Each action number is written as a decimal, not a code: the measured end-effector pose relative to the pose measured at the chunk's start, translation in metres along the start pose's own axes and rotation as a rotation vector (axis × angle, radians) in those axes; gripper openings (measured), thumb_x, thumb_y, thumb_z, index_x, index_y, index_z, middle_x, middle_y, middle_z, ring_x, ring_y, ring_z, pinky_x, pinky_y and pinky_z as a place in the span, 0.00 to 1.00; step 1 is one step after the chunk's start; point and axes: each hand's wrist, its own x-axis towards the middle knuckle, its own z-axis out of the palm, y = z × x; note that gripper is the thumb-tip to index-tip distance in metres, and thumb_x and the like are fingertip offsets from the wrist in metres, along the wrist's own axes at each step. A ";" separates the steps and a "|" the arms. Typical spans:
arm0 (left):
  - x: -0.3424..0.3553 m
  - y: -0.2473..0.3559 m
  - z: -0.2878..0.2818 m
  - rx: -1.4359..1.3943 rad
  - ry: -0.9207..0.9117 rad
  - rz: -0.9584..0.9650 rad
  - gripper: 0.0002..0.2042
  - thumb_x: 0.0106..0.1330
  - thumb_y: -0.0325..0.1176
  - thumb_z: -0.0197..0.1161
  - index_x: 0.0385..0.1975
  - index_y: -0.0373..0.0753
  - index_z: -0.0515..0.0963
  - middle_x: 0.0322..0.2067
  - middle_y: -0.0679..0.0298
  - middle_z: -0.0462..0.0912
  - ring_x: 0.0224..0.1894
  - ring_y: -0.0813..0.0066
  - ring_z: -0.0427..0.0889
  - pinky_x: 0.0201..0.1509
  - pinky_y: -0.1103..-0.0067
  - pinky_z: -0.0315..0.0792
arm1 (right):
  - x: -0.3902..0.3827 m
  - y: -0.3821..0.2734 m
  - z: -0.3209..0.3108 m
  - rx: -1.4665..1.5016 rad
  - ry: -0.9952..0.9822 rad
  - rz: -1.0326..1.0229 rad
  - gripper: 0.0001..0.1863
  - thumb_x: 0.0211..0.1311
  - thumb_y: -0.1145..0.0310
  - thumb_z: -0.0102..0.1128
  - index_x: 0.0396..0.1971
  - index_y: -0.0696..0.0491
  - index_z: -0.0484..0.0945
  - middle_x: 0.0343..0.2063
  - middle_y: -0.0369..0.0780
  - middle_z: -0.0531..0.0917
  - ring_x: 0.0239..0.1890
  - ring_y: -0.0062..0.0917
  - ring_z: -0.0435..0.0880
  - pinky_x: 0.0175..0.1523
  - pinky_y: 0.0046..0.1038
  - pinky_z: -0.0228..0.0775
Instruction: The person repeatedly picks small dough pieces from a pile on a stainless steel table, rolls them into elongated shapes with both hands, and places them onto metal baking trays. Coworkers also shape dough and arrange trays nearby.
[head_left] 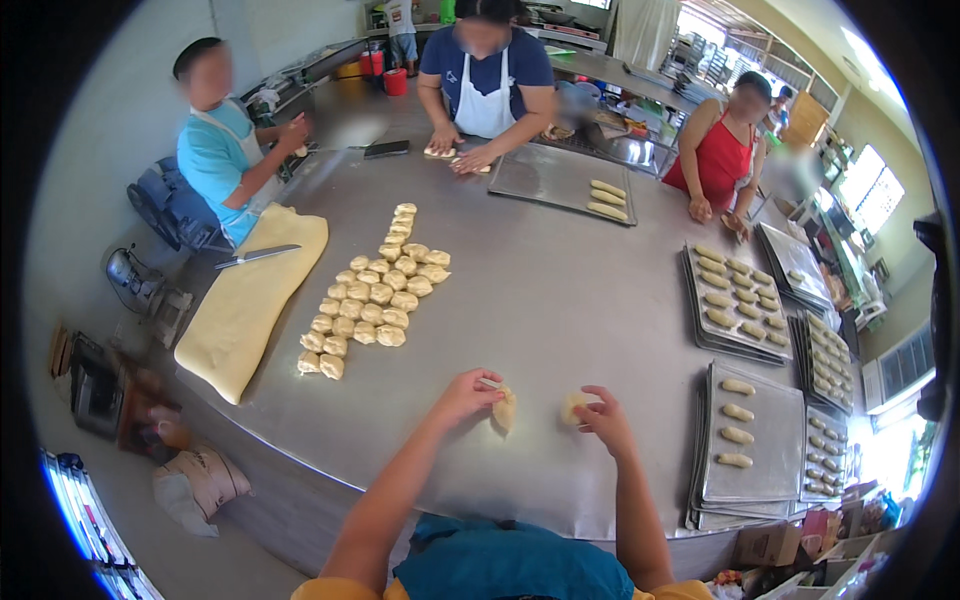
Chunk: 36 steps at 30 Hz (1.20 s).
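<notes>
Near the front edge of the metal table, my left hand [470,396] grips a piece of pale dough [505,412] between thumb and fingers. The dough is longish and hangs down at its near end. A short way to the right, my right hand [607,420] has its fingers curled on a second, rounder dough piece [574,408], partly hidden by the fingers. The two pieces are apart. Beyond my left hand, several dough lumps [375,300] lie in rows on the table. A large dough slab [250,310] with a knife [258,256] on it spreads along the left side.
Stacked trays of shaped dough [735,300] and another stack [755,440] stand at the right edge. A tray [550,180] with a few rolls lies at the far side. Three co-workers stand around the table: one left [215,165], one opposite [490,70], one right [715,155].
</notes>
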 end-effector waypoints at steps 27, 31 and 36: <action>0.099 -0.013 0.092 1.170 0.219 0.169 0.29 0.78 0.52 0.41 0.76 0.53 0.51 0.77 0.52 0.42 0.78 0.44 0.39 0.75 0.44 0.35 | 0.099 0.008 0.054 -0.709 0.359 -0.367 0.16 0.69 0.59 0.53 0.54 0.43 0.72 0.48 0.43 0.75 0.54 0.39 0.70 0.57 0.44 0.59; 0.094 0.021 0.074 0.917 0.236 0.053 0.32 0.76 0.56 0.42 0.77 0.53 0.49 0.77 0.52 0.36 0.78 0.45 0.33 0.75 0.44 0.28 | 0.106 -0.020 0.024 -0.356 0.171 -0.379 0.18 0.68 0.58 0.55 0.56 0.42 0.72 0.52 0.43 0.74 0.56 0.41 0.68 0.60 0.47 0.57; 0.045 -0.010 0.080 1.148 0.312 0.162 0.37 0.73 0.61 0.44 0.77 0.52 0.48 0.77 0.50 0.37 0.78 0.45 0.34 0.75 0.44 0.27 | 0.051 0.010 0.052 -0.938 0.311 -0.441 0.25 0.68 0.56 0.55 0.64 0.39 0.70 0.59 0.44 0.69 0.61 0.44 0.65 0.66 0.51 0.50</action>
